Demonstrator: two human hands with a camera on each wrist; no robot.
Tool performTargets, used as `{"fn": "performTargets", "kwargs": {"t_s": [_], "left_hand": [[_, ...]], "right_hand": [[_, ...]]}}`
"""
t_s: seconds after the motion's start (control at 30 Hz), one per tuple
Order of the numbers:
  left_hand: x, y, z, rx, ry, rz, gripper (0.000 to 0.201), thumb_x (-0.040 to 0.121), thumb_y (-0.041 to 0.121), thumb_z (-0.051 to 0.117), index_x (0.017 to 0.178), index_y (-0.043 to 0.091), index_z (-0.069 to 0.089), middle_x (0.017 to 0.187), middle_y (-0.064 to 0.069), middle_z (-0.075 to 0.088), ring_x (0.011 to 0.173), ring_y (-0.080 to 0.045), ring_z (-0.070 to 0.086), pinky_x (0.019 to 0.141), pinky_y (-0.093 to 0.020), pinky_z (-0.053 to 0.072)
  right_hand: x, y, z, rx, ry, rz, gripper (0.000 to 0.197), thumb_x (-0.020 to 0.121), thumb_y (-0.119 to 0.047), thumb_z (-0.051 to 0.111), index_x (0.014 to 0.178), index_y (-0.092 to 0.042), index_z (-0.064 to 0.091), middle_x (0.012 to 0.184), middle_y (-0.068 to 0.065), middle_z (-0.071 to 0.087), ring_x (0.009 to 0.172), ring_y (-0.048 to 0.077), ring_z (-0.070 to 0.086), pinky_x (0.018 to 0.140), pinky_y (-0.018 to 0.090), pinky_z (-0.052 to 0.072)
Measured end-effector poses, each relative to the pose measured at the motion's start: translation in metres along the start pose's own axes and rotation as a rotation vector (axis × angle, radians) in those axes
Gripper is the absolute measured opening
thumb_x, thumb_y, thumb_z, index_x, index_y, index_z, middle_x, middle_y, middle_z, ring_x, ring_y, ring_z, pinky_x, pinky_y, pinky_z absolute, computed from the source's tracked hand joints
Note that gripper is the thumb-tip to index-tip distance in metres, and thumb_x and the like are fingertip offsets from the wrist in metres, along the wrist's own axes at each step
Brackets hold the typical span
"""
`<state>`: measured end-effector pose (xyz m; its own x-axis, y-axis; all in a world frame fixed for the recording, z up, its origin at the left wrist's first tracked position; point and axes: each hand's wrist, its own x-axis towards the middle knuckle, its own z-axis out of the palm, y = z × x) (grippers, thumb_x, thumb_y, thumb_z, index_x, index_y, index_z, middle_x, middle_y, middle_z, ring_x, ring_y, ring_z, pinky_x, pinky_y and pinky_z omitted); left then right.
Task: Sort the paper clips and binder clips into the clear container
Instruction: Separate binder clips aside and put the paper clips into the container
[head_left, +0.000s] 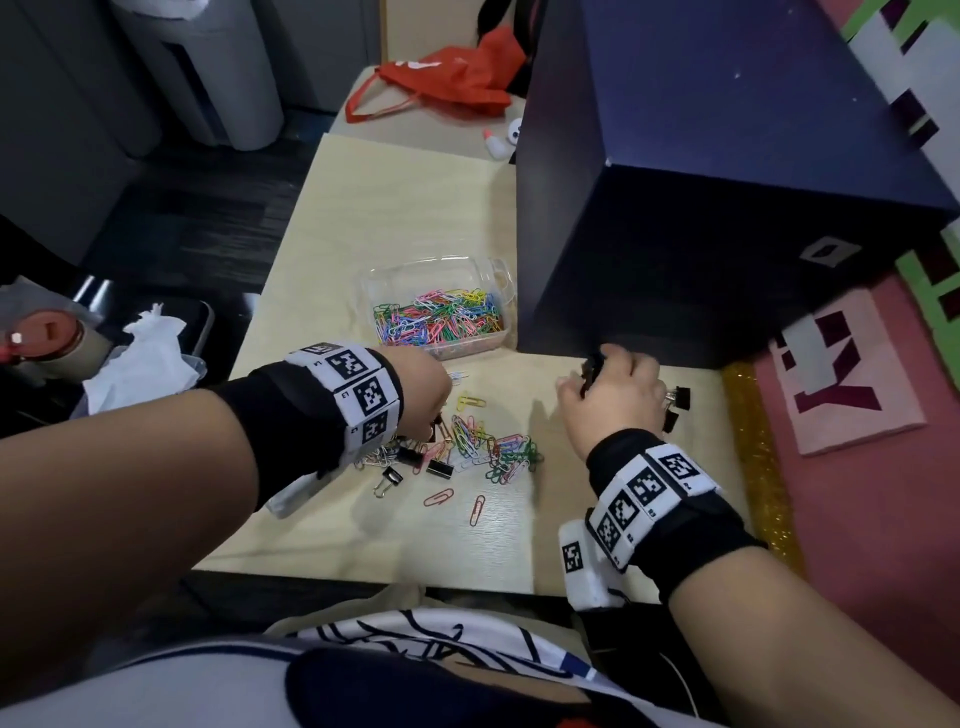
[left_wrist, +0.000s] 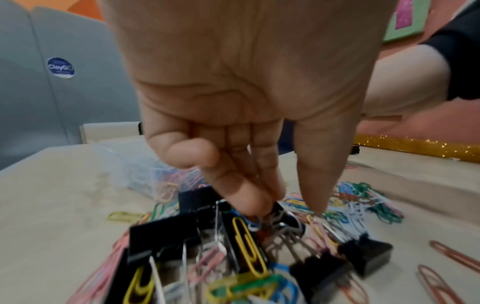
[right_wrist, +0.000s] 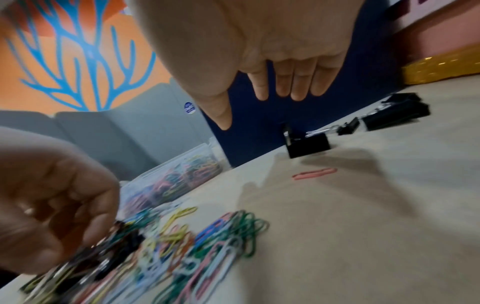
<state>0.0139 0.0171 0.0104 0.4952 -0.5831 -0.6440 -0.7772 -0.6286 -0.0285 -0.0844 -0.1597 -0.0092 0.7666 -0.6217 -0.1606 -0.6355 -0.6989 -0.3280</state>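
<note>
A clear container (head_left: 506, 291) half full of coloured paper clips stands mid-table. In front of it lies a loose pile of paper clips (head_left: 493, 447) mixed with black binder clips (head_left: 439, 467). My left hand (head_left: 434, 421) reaches down into the pile's left side. In the left wrist view its fingertips (left_wrist: 259, 205) pinch a small black binder clip (left_wrist: 283, 216) by its wire handle. My right hand (head_left: 608, 389) hovers near the box with straight fingers (right_wrist: 296, 90), holding nothing. A few binder clips (head_left: 680, 400) lie just right of it, and one binder clip (right_wrist: 307, 144) lies ahead of it.
A large dark blue box (head_left: 701, 208) stands on the table's right rear, close behind my right hand. A gold glitter strip (head_left: 753, 441) runs along the right edge. Two loose paper clips (head_left: 457, 501) lie near the front. Crumpled tissue (head_left: 145, 358) sits off the table, left.
</note>
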Motion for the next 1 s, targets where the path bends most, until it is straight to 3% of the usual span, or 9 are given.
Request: {"fn": "performTargets", "kwargs": {"t_s": [0.07, 0.2, 0.27, 0.37, 0.57, 0.67, 0.77, 0.9, 1.0], "left_hand": [[-0.003, 0.001, 0.003, 0.049, -0.064, -0.033, 0.029, 0.084, 0.038, 0.064, 0.104, 0.017, 0.065, 0.101, 0.000, 0.067, 0.091, -0.019, 0.061, 0.072, -0.029, 0.050], [-0.006, 0.004, 0.014, 0.096, -0.068, -0.033, 0.040, 0.077, 0.047, 0.071, 0.104, 0.018, 0.063, 0.097, 0.000, 0.067, 0.091, -0.022, 0.063, 0.064, -0.030, 0.046], [-0.007, 0.003, 0.021, 0.082, -0.022, -0.029, 0.038, 0.076, 0.045, 0.071, 0.103, 0.020, 0.062, 0.090, 0.001, 0.064, 0.085, -0.023, 0.061, 0.062, -0.031, 0.045], [-0.007, 0.002, 0.027, 0.100, 0.034, -0.003, 0.033, 0.080, 0.042, 0.068, 0.104, 0.021, 0.058, 0.092, 0.002, 0.062, 0.086, -0.022, 0.059, 0.063, -0.032, 0.043], [-0.010, 0.002, 0.036, 0.157, 0.117, 0.070, 0.022, 0.085, 0.027, 0.059, 0.106, 0.022, 0.060, 0.098, 0.001, 0.062, 0.090, -0.024, 0.063, 0.073, -0.039, 0.056], [-0.012, 0.000, 0.041, 0.102, 0.150, 0.093, 0.033, 0.082, 0.033, 0.060, 0.112, 0.023, 0.052, 0.106, 0.000, 0.056, 0.095, -0.024, 0.060, 0.074, -0.038, 0.054], [-0.014, 0.000, 0.042, 0.108, 0.138, 0.072, 0.039, 0.082, 0.047, 0.060, 0.111, 0.022, 0.054, 0.108, -0.001, 0.056, 0.096, -0.025, 0.060, 0.074, -0.038, 0.053], [-0.013, 0.004, 0.040, 0.185, 0.143, 0.093, 0.031, 0.091, 0.040, 0.052, 0.112, 0.020, 0.058, 0.110, -0.003, 0.054, 0.092, -0.027, 0.061, 0.067, -0.036, 0.051], [-0.012, 0.006, 0.041, 0.191, 0.149, 0.088, 0.026, 0.090, 0.033, 0.052, 0.109, 0.018, 0.061, 0.111, -0.002, 0.051, 0.085, -0.026, 0.061, 0.059, -0.032, 0.047]], "right_hand": [[-0.008, -0.012, 0.005, -0.037, -0.096, -0.148, 0.044, 0.089, -0.033, 0.055, 0.131, -0.022, 0.047, 0.135, 0.009, 0.038, 0.124, 0.030, 0.037, 0.101, 0.038, 0.035], [-0.029, -0.035, 0.024, -0.118, -0.430, -0.580, 0.024, 0.089, -0.023, 0.053, 0.111, -0.023, 0.063, 0.115, 0.006, 0.053, 0.112, 0.027, 0.050, 0.096, 0.037, 0.044], [-0.039, -0.042, 0.034, -0.268, -0.522, -0.737, 0.029, 0.089, -0.022, 0.053, 0.118, -0.020, 0.058, 0.114, 0.008, 0.052, 0.112, 0.030, 0.050, 0.091, 0.039, 0.046], [-0.045, -0.045, 0.042, -0.398, -0.534, -0.832, 0.041, 0.091, -0.020, 0.051, 0.131, -0.025, 0.050, 0.114, 0.009, 0.050, 0.112, 0.032, 0.049, 0.085, 0.040, 0.044], [-0.045, -0.042, 0.046, -0.403, -0.492, -0.851, 0.042, 0.091, -0.020, 0.050, 0.132, -0.026, 0.047, 0.120, 0.009, 0.050, 0.115, 0.032, 0.047, 0.089, 0.041, 0.041], [-0.048, -0.039, 0.047, -0.383, -0.390, -0.892, 0.041, 0.085, -0.031, 0.057, 0.124, -0.020, 0.052, 0.118, 0.007, 0.051, 0.114, 0.031, 0.047, 0.091, 0.041, 0.039], [-0.048, -0.031, 0.044, -0.266, -0.280, -0.884, 0.036, 0.079, -0.032, 0.061, 0.109, -0.013, 0.056, 0.111, 0.009, 0.053, 0.109, 0.032, 0.048, 0.091, 0.042, 0.040], [-0.041, -0.024, 0.034, -0.063, -0.247, -0.675, 0.034, 0.083, -0.034, 0.058, 0.113, -0.021, 0.052, 0.110, 0.000, 0.058, 0.108, 0.023, 0.050, 0.095, 0.036, 0.035], [-0.031, -0.019, 0.025, 0.051, -0.177, -0.489, 0.031, 0.085, -0.037, 0.059, 0.111, -0.023, 0.050, 0.097, -0.004, 0.061, 0.098, 0.020, 0.055, 0.091, 0.035, 0.041]]}}
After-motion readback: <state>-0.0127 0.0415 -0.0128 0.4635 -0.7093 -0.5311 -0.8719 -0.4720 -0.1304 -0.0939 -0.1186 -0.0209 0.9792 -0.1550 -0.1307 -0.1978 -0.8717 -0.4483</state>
